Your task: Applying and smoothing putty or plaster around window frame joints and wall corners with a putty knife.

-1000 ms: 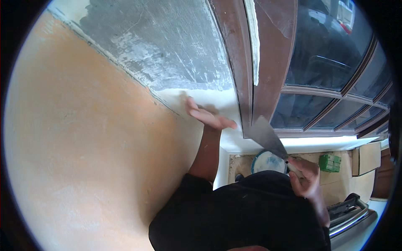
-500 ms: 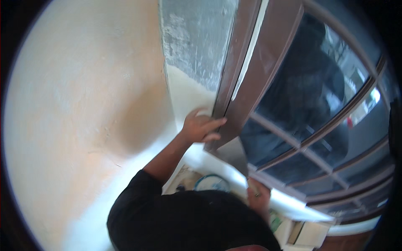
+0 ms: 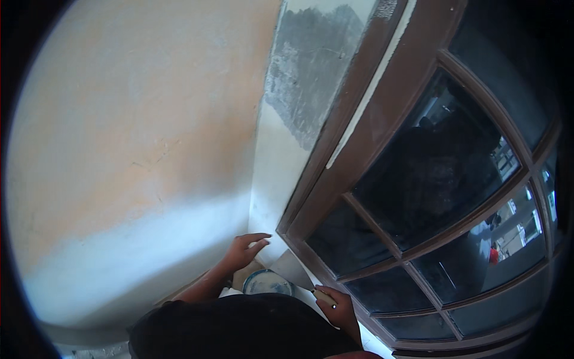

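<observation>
The right hand [image 3: 338, 306] is shut tight around the handle of a putty knife [image 3: 297, 272]. The flat grey blade points up and left, and its edge is at the bottom of the white wall strip [image 3: 276, 173], just beside the brown window frame [image 3: 359, 113]. Under the blade sits a round bucket [image 3: 266, 282] with a blue rim. The left hand [image 3: 244, 250] is open, with its fingers spread, and it rests on the white strip. Higher up, the strip has a rough grey patch [image 3: 308, 84]. To the left is a big orange wall [image 3: 125, 119]. Dark glass panes [image 3: 430, 161] fill the window.
</observation>
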Demonstrator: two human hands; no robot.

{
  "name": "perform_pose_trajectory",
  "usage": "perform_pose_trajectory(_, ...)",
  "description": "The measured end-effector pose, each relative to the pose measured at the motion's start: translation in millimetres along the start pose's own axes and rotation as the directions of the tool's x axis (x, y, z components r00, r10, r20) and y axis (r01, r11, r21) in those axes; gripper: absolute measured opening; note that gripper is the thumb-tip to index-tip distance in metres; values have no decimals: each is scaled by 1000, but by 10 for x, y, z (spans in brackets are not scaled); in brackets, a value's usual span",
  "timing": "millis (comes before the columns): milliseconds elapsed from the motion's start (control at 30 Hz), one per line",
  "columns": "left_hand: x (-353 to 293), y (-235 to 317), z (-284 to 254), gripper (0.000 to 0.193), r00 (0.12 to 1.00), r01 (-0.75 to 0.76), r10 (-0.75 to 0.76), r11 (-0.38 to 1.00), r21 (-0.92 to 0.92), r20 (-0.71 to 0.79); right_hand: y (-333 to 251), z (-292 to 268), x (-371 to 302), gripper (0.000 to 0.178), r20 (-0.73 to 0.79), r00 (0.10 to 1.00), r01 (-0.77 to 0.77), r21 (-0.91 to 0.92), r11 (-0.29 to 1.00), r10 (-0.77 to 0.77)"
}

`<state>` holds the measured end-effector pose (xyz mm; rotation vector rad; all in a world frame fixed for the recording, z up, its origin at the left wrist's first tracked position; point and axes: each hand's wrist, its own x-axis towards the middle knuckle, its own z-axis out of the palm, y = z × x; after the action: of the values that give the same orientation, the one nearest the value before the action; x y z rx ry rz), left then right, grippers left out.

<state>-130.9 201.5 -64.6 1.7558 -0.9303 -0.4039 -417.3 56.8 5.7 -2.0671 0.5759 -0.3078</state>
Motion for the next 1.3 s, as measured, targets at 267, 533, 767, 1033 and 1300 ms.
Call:
perform_pose_trajectory(267,132,147,-312,33,995,-16,9,998,65,101,-157,332,514,42,60,998,27,11,1000,-28)
perform_pose_trajectory(533,411,-273,-467,52,942,175,-136,979,-102,308,-248,806,615,44,-29,996,-86,-114,990,83)
perform_pose_trajectory(767,872,-330,-637,45,813,480,-290,825,-299,506,-558,1085,757,50,-17,971,-234,-242,942,237)
perform_pose_trajectory(1033,960,-403,-748,51,868,377,34,607,-700,496,-398,1116,627,47,-160,954,-213,224,951,252)
perform_pose_trajectory(1300,850,47,-801,33,941,116,104,797,-593,323,-251,1057,792,55,271,961,-246,758,604,51)
